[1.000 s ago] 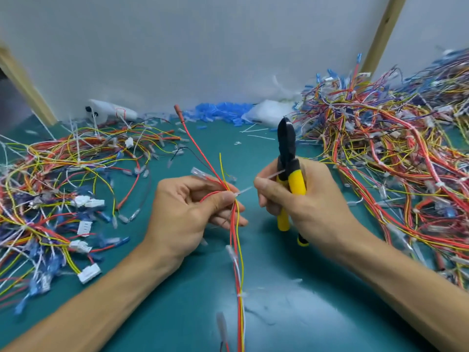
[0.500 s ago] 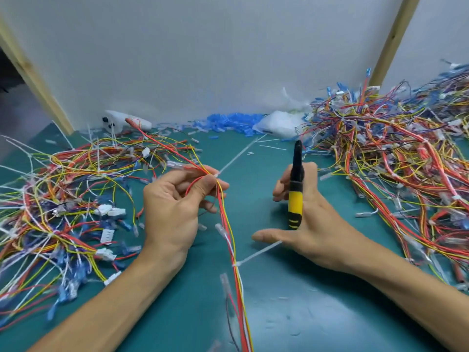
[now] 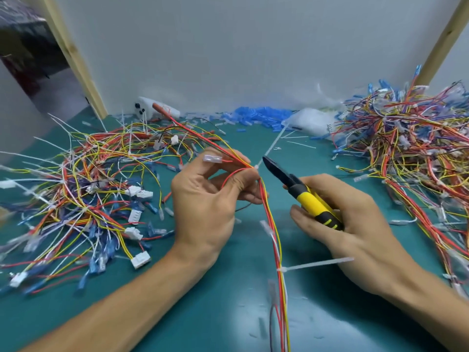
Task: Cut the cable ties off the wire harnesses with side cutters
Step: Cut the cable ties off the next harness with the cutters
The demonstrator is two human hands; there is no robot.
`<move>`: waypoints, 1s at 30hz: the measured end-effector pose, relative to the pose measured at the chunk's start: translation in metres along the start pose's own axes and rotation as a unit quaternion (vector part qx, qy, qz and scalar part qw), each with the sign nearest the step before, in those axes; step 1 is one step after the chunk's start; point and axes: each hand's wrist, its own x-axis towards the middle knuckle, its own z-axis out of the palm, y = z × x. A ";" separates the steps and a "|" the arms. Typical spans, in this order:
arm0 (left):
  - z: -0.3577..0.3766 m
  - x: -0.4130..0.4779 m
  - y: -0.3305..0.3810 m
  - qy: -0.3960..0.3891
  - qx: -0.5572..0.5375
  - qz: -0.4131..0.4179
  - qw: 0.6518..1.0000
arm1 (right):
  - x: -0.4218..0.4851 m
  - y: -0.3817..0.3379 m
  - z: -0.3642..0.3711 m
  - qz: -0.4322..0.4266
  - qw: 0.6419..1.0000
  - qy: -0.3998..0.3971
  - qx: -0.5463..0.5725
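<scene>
Green mat: left hand pinches harness at a tie; right hand, gripping cutters, has swung them beside it, so a cut looks imminent.

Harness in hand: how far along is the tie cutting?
Done: loose tie strips on the mat suggest some cuts made. In hand: left hand pinches the harness at its upper tie; right hand holds the side cutters, tips beside it, uncut. Left: the lower tie, plus the tangled pile at right.
</scene>
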 end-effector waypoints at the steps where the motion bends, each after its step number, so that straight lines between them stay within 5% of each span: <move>1: 0.000 0.000 0.000 -0.002 0.000 0.003 1.000 | 0.000 -0.001 0.000 -0.002 1.000 0.005 -0.011; 30: 0.003 -0.004 0.003 -0.026 0.019 0.049 0.998 | -0.001 -0.007 0.000 0.023 0.998 -0.013 -0.058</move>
